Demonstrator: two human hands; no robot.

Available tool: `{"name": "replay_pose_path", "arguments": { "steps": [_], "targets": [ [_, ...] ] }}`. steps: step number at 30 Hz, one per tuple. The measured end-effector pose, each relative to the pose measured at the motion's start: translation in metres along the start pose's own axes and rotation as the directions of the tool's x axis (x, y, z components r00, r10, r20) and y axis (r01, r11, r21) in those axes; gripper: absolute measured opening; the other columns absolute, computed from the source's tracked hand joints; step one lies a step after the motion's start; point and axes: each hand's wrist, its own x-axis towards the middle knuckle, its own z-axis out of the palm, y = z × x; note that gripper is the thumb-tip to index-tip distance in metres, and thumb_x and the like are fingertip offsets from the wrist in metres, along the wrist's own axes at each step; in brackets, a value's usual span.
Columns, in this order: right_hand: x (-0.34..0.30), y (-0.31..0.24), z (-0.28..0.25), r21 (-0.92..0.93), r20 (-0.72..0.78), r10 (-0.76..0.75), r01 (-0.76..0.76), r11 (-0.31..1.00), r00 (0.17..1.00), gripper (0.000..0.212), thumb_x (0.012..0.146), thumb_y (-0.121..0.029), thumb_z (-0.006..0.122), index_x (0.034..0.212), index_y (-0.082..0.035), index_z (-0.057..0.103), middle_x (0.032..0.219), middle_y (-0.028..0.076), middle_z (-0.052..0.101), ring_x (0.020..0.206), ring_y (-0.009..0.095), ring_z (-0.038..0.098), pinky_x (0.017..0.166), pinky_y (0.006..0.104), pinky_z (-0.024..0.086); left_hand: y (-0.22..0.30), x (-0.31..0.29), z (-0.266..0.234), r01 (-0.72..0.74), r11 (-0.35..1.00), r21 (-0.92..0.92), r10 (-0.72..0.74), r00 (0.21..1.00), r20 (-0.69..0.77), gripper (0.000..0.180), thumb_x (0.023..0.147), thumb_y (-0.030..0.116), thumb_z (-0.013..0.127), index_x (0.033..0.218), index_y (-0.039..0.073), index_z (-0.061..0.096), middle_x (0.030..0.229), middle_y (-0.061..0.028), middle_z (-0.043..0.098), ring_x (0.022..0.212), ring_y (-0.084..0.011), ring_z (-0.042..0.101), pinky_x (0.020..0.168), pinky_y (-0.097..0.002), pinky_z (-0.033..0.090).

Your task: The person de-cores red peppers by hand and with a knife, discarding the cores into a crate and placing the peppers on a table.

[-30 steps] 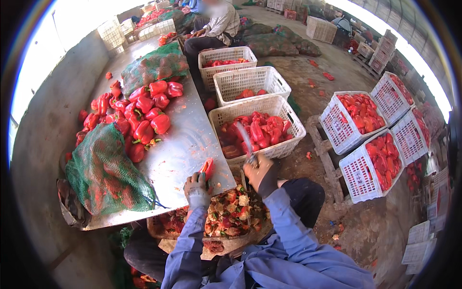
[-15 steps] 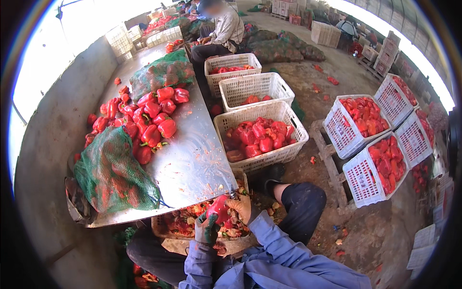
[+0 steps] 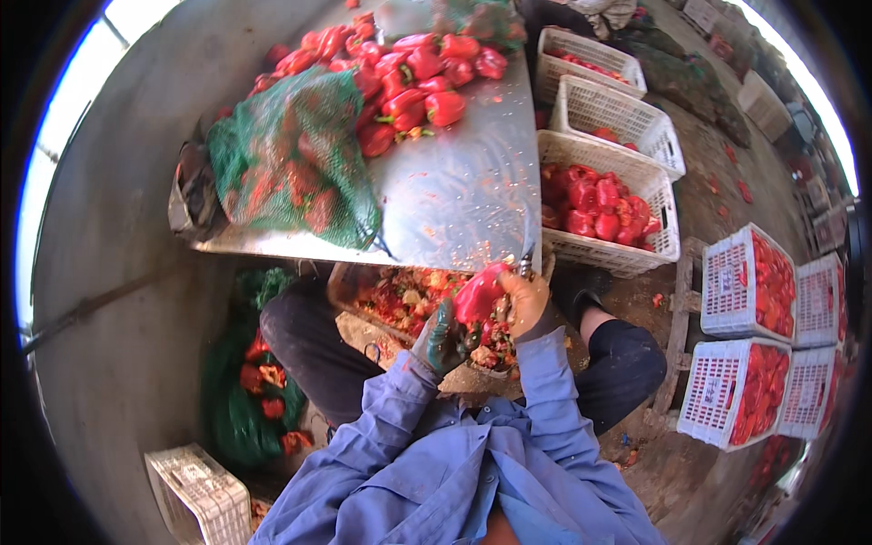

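In the head view, our left hand, half curled, cups a pepper above the bin; our right hand, curled tight, holds a knife and touches the pepper's right side. Smooth skin could slip, we judge, letting the knife nick us.

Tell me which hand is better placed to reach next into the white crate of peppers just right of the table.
Probably the right hand, though it holds the knife: it is nearer the white crate and on that side. The left hand is farther over, beyond the red pepper between them.
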Motion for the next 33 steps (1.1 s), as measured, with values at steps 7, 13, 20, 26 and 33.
{"name": "replay_pose_path", "arguments": {
  "steps": [7, 13, 20, 26, 33],
  "targets": [
    [0.031, -0.010, 0.015, -0.100, -0.057, -0.094, 0.089, 0.991, 0.994, 0.015, 0.096, -0.015, 0.075, 0.099, -0.008, 0.062, 0.064, 0.002, 0.058, 0.045, 0.013, 0.056, 0.036, 0.0293, 0.044, 0.034, 0.008, 0.010, 0.162, 0.696, 0.700, -0.024, 0.979, -0.203, 0.039, 0.100, 0.027, 0.077, 0.127, -0.001, 0.072, 0.099, -0.0128, 0.079, 0.079, -0.0188, 0.074, 0.069, -0.0313, 0.060],
    [0.076, -0.036, 0.026, 0.030, 0.047, -0.207, 0.206, 0.978, 0.977, 0.016, 0.097, -0.017, 0.075, 0.101, -0.008, 0.062, 0.068, 0.000, 0.058, 0.047, 0.014, 0.058, 0.040, 0.0285, 0.046, 0.029, 0.001, 0.003, 0.237, 0.486, 0.841, 0.104, 0.940, -0.325, 0.049, 0.098, 0.010, 0.074, 0.145, 0.004, 0.062, 0.107, -0.0134, 0.077, 0.095, -0.0140, 0.070, 0.081, -0.0303, 0.058],
    [0.135, -0.002, 0.015, -0.578, -0.061, -0.206, 0.134, 0.805, 0.977, 0.016, 0.091, -0.009, 0.076, 0.089, -0.001, 0.063, 0.068, 0.004, 0.061, 0.048, 0.016, 0.060, 0.042, 0.0331, 0.050, 0.086, 0.044, 0.006, 0.089, 0.215, 0.972, 0.418, 0.891, -0.175, 0.040, 0.095, 0.009, 0.075, 0.134, 0.005, 0.070, 0.108, -0.0127, 0.078, 0.086, -0.0194, 0.076, 0.076, -0.0325, 0.063],
    [0.128, -0.102, -0.041, -0.653, -0.121, -0.409, 0.238, 0.719, 0.904, 0.013, 0.091, -0.010, 0.076, 0.090, -0.006, 0.065, 0.067, 0.001, 0.061, 0.048, 0.012, 0.058, 0.041, 0.0293, 0.045, 0.173, 0.129, -0.050, 0.191, -0.115, 0.975, 0.551, 0.829, -0.097, 0.045, 0.090, 0.018, 0.077, 0.135, 0.016, 0.069, 0.110, -0.0161, 0.072, 0.094, -0.0336, 0.075, 0.085, -0.0433, 0.061],
    [0.166, -0.168, -0.132, -0.918, -0.159, -0.570, 0.091, 0.386, 0.806, 0.026, 0.091, -0.022, 0.079, 0.102, 0.000, 0.071, 0.079, 0.011, 0.072, 0.057, 0.020, 0.063, 0.052, 0.0378, 0.050, 0.263, 0.239, -0.087, 0.280, -0.509, 0.814, 0.653, 0.742, 0.153, 0.070, 0.085, 0.032, 0.080, 0.148, 0.012, 0.056, 0.129, -0.0197, 0.066, 0.120, -0.0410, 0.065, 0.100, -0.0503, 0.055]
  ]
}}
